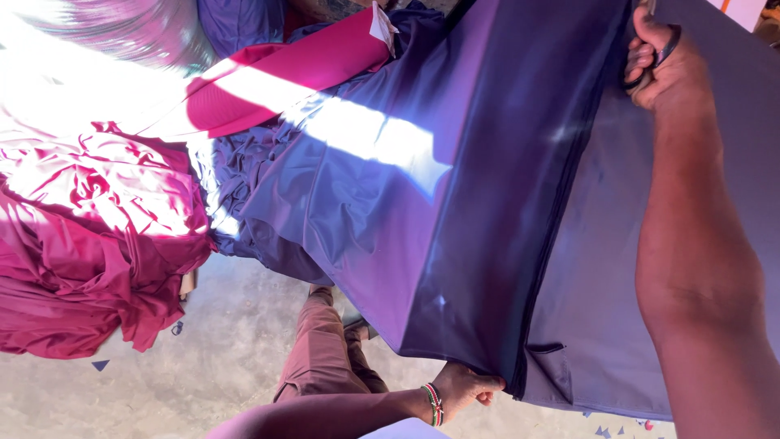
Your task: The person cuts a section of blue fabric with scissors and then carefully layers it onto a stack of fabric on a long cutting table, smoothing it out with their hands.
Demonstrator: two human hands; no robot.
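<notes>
A large sheet of dark purple fabric (487,187) is spread across the middle and right of the view, with a long straight slit or fold line running down it. My right hand (662,69) is at the top right, closed on black-handled scissors (660,50) at the upper end of that line. My left hand (465,389), with a beaded bracelet on the wrist, pinches the lower edge of the purple fabric near the line's bottom end. The scissor blades are hidden behind the hand and the cloth.
A heap of magenta fabric (89,236) lies at the left, and a pink folded piece (292,69) sits above the crumpled purple cloth. Below is a concrete floor (219,358) with small fabric scraps (100,365). A leg in brown trousers (321,349) stands under the fabric.
</notes>
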